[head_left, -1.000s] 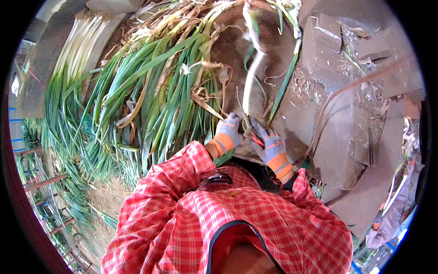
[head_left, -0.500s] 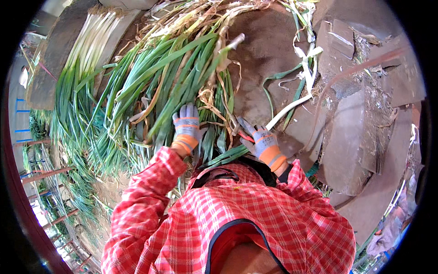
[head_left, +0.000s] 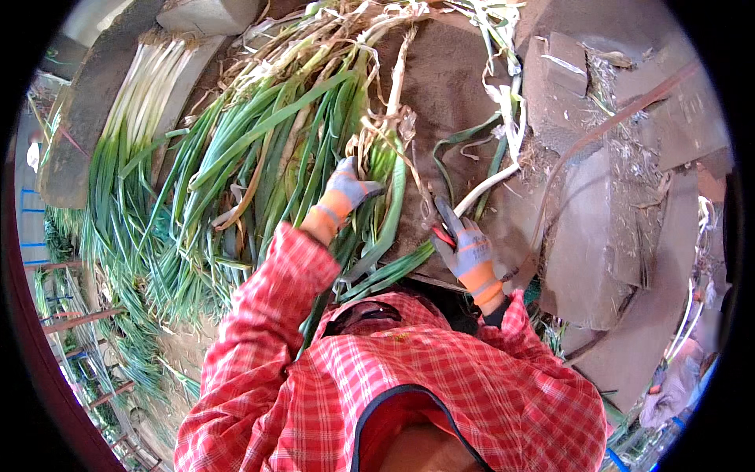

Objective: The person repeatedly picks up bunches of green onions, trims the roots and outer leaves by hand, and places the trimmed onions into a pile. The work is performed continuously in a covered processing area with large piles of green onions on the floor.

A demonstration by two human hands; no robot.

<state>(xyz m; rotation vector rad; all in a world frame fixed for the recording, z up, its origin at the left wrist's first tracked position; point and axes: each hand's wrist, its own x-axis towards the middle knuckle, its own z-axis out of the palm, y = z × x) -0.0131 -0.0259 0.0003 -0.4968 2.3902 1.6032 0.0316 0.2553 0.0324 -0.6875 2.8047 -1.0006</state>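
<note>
My left hand (head_left: 347,194), in a grey and orange glove, is closed around the green leaves of a large green onion (head_left: 384,159). Dry brown skins hang about that onion. Gloved alike, my right hand (head_left: 470,253) is closed on a small red-handled tool (head_left: 443,235), whose working end I cannot make out. A single green onion with a white stalk (head_left: 489,187) slants by the right hand, its leaves running below toward my lap; whether that hand grips it too, I cannot tell. To the left lies a thick heap of untrimmed green onions (head_left: 259,141).
Clean white-stalked green onions (head_left: 149,98) lie together on a board at the far left. Loose peelings (head_left: 503,47) trail at the back. Flattened cardboard (head_left: 586,236) and a reddish-brown strap or hose (head_left: 605,124) lie on the right.
My left hand has moved right and slightly farther away, from the loose leaves onto a green onion with dry skins. The right hand has shifted slightly right and nearer, still with the tool.
</note>
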